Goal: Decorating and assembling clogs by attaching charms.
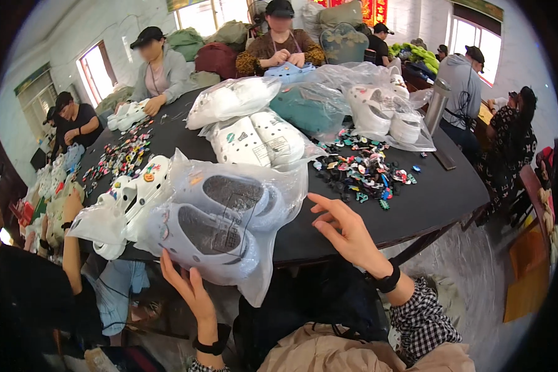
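Observation:
A pair of pale blue clogs [214, 226] lies in a clear plastic bag [263, 273] at the table's near edge, heels toward the right. My left hand [191, 294] is at the bag's near side, its stretched fingers touching the plastic beside the nearer clog. Its fingers are apart and not wrapped round anything. To the right of the bag, my right hand [348, 234] hangs over the table edge with fingers spread and nothing in them. Small colourful charms sit on the toes of the clogs. Both wrists wear black bands.
Beyond the bag lie bagged white clogs [260, 136], a teal bagged pair [310, 108] and a heap of shoe charms [369, 167]. A metal flask [437, 105] stands at right. Co-workers sit around the black table [415, 214]; one person's arm [72, 248] reaches in at left.

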`<state>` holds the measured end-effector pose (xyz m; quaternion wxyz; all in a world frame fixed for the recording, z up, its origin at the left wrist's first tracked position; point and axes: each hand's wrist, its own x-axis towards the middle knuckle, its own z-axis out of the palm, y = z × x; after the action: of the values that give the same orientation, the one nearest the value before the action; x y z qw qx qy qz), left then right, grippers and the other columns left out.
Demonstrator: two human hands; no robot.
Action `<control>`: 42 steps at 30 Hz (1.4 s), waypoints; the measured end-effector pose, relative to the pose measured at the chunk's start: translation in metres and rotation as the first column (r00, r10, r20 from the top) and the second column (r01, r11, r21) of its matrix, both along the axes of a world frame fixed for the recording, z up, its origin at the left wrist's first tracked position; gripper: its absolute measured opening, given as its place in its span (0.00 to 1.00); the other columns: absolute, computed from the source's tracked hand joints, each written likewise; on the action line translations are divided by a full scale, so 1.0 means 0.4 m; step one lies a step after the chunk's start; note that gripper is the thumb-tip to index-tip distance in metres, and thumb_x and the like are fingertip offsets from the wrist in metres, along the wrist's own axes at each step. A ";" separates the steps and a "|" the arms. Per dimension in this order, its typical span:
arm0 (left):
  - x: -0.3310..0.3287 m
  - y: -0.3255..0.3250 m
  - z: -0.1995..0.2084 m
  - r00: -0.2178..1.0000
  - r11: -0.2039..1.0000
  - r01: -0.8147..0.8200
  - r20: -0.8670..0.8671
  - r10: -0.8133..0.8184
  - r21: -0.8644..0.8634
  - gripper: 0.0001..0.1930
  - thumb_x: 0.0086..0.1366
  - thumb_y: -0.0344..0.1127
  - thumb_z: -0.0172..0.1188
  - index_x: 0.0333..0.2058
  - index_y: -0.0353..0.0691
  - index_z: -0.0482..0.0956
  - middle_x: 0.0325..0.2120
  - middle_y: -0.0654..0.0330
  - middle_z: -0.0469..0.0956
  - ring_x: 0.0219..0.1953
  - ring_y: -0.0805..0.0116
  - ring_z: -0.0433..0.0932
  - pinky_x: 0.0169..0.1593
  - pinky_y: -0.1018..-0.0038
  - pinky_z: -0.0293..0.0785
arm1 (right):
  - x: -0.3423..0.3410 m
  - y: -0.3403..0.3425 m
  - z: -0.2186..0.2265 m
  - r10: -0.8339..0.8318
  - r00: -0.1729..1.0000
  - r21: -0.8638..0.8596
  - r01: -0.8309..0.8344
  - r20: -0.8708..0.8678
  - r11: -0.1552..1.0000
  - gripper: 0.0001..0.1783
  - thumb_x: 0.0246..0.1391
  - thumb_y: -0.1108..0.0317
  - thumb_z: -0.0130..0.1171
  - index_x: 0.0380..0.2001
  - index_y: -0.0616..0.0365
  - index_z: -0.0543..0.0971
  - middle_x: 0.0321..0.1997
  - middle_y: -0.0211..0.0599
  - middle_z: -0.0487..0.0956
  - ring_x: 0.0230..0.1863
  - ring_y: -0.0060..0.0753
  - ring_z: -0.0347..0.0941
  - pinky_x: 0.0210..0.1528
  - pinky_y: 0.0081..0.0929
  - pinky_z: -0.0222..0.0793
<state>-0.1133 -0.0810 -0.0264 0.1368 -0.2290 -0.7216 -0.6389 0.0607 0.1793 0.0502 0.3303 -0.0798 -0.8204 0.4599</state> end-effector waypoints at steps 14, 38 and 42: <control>-0.076 -0.054 -0.018 0.999 0.995 0.010 -0.047 -0.015 -0.096 0.31 0.71 0.34 0.50 0.69 0.38 0.52 0.66 0.52 0.54 0.67 0.53 0.57 0.66 0.58 0.59 | -0.052 -0.058 0.007 0.394 0.901 -0.244 -0.429 -0.181 0.870 0.30 0.64 0.72 0.53 0.68 0.57 0.61 0.70 0.45 0.63 0.68 0.40 0.63 0.66 0.37 0.61; 0.157 -0.037 0.033 0.826 0.917 0.269 0.419 -0.377 0.296 0.39 0.67 0.33 0.53 0.71 0.40 0.43 0.33 0.51 0.81 0.25 0.70 0.78 0.30 0.76 0.75 | -0.130 -0.160 -0.017 0.213 0.974 0.134 -0.221 0.073 0.966 0.27 0.54 0.84 0.48 0.57 0.51 0.75 0.51 0.47 0.75 0.48 0.51 0.73 0.54 0.40 0.69; 0.147 -0.057 0.021 0.808 0.905 0.319 0.419 -0.415 0.282 0.38 0.69 0.27 0.48 0.72 0.43 0.38 0.36 0.49 0.80 0.29 0.69 0.79 0.34 0.76 0.76 | -0.101 -0.131 0.000 0.451 0.840 -0.177 -0.416 0.301 0.892 0.24 0.59 0.84 0.46 0.57 0.56 0.75 0.49 0.42 0.78 0.48 0.41 0.76 0.51 0.34 0.70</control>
<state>-0.0546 -0.1037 -0.0179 -0.1464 -0.1885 -0.6075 -0.7576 0.0202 0.1270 0.0501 0.0692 0.0142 -0.8357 0.5446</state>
